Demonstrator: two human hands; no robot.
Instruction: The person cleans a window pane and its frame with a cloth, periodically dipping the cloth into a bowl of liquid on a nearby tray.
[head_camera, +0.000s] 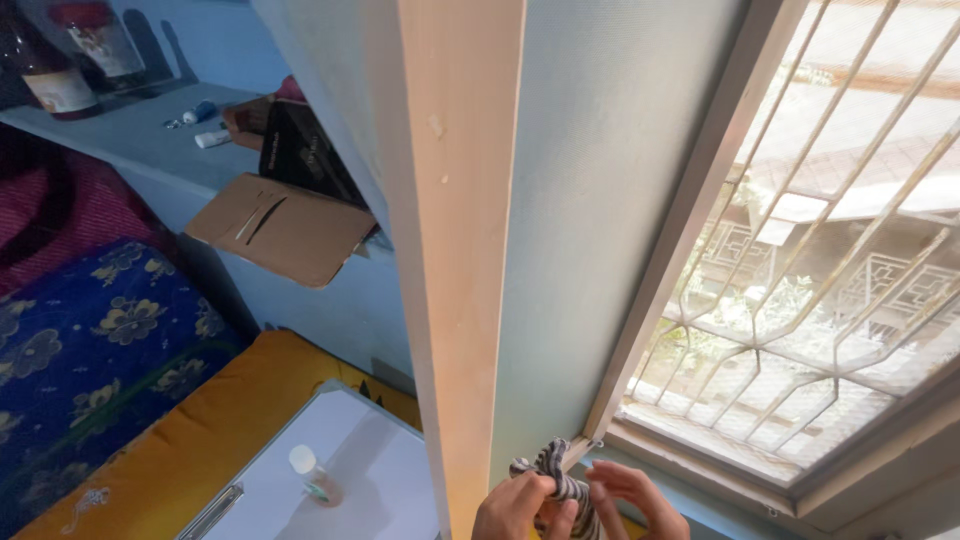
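**A:** What did you have in the head view at that moment?

**B:** I saw 2 hands at the bottom edge, both on 1 striped cloth (560, 478). My left hand (515, 508) was clenched around its lower part, fingers wrapped over the fabric. My right hand (635, 497) touched it from the other side, fingers bent against it; I couldn't tell how firmly they gripped.

**A:** And where was the cloth?

**B:** Pressed at the bottom corner of the window screen (600, 190), just where that mesh panel met the window frame (690, 215). The wooden edge (455, 250) of the screen ran straight up from beside my left hand.

**A:** Anything past the frame?

**B:** A metal grille (850, 250) over the opening, with buildings and greenery in bright light beyond (washed out, so I made out little).

**A:** And to the left?

**B:** A small bottle (315, 478) with a white cap stood on a white case (350, 480), which lay on a yellow cushion (210, 420). Beside that was a blue flowered blanket (90, 350), and above it a shelf (150, 140) holding a flap of cardboard (280, 228).
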